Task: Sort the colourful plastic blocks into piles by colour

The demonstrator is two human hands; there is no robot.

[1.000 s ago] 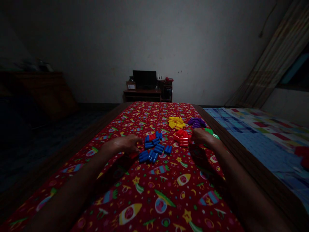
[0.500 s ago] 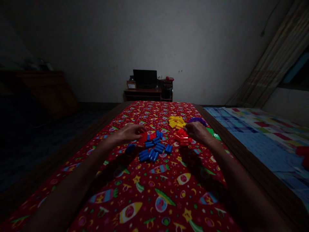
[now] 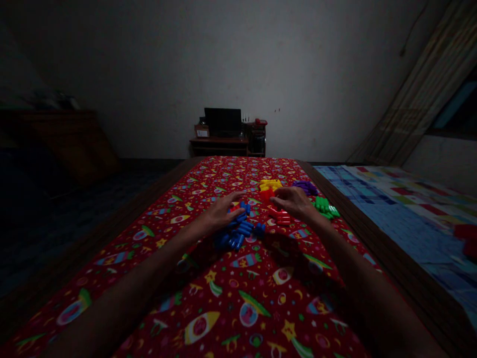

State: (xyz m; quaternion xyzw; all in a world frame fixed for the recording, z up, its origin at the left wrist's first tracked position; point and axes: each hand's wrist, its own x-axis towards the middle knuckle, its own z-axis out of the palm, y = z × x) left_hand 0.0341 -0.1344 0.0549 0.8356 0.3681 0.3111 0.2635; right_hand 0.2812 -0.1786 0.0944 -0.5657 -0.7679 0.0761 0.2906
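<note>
My left hand (image 3: 223, 211) reaches over the left side of a loose pile of blue plastic building pieces (image 3: 244, 227), thumb and fingers apart. A bit of red shows beneath its fingers, partly hidden. My right hand (image 3: 293, 201) is closed at the fingertips on a red plastic building piece (image 3: 267, 196), just in front of the yellow pieces (image 3: 271, 184). Below that hand lie more red pieces (image 3: 280, 217) on the cloth. Purple pieces (image 3: 305, 187) and green pieces (image 3: 325, 208) form separate groups beyond and to the right of it.
A red cloth (image 3: 223, 293) printed with rockets and stars covers the long table. To the right is a bed (image 3: 376, 214) with blue and checked covers. A monitor (image 3: 222, 122) stands on a small desk by the far wall; a wooden cabinet (image 3: 63, 144) is at left.
My left hand has moved right, from beside the blue pile to over it. My right hand has shifted slightly left, and a red piece now shows at its fingertips near the yellow group.
</note>
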